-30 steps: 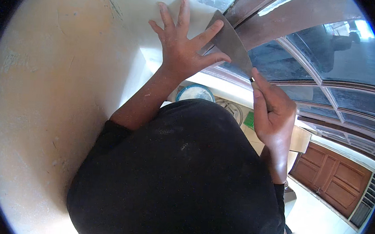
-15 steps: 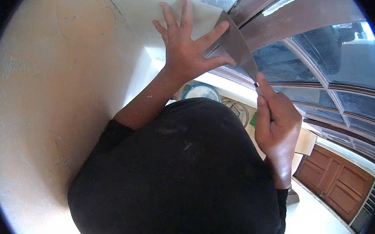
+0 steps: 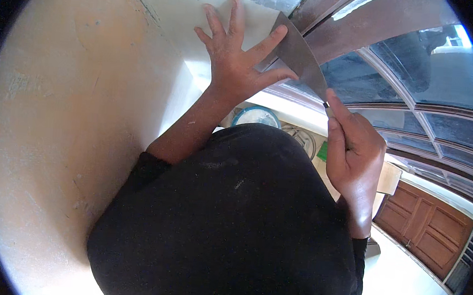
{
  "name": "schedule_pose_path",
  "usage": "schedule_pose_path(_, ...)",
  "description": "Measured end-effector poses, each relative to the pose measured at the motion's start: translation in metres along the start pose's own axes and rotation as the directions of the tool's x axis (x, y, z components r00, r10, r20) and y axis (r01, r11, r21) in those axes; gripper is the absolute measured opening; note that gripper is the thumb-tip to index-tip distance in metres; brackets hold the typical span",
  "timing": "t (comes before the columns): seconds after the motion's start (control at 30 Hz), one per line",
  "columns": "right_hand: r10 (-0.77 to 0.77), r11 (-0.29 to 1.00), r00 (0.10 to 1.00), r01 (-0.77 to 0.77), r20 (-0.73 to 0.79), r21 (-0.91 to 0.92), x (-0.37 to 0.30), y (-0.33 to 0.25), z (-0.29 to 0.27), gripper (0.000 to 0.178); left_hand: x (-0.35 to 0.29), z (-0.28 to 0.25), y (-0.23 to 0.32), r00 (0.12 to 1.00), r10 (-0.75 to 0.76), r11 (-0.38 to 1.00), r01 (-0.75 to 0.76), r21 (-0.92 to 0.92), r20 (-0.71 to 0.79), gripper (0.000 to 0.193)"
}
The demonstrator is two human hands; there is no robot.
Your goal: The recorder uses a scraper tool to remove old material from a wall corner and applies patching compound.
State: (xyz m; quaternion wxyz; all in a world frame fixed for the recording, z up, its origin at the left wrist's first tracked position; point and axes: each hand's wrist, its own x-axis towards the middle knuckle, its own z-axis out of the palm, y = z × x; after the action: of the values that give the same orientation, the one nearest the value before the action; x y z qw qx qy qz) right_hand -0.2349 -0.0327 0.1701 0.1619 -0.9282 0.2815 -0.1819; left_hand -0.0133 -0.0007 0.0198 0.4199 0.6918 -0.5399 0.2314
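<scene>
A putty knife (image 3: 302,56) with a broad, grey metal blade is held by my right hand (image 3: 354,150), closed round its handle. Its wide end lies against the edge of a smooth off-white surface (image 3: 174,20) beside the dark window frame (image 3: 359,33). My left hand (image 3: 234,62) rests flat on that surface with its fingers spread. The left index fingertip appears to touch the blade near its wide end, and the thumb reaches toward the blade's lower edge. Whether the off-white surface is a sheet or part of the wall, I cannot tell.
A scuffed, peach-coloured wall (image 3: 57,124) rises close on my left. Paned windows (image 3: 438,79) stretch along the right. Below are a round blue-rimmed container (image 3: 256,115) and a coiled hose or cable (image 3: 303,138). A brown panelled door (image 3: 422,232) stands at lower right.
Both hands and the putty knife keep nearly the same pose. In the picture everything has shifted very slightly to the right, the right hand a little more.
</scene>
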Motion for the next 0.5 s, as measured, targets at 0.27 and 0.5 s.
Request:
schedule_pose_path(0.27,-0.026,1.000,1.000,0.026,0.007,0.016,0.0049,-0.0007,0.0033,0.032,-0.0016,0.0079,-0.0085,0.994,0.014,0.997,-0.023,-0.077,-0.105,0.075)
schedule_pose_path(0.5,-0.028,0.998,0.999,0.030,-0.035,0.056,0.0043,-0.0035,0.0024,0.034,-0.0024,0.0032,-0.0077,0.997,0.020,0.997,-0.025,-0.067,-0.070,0.075)
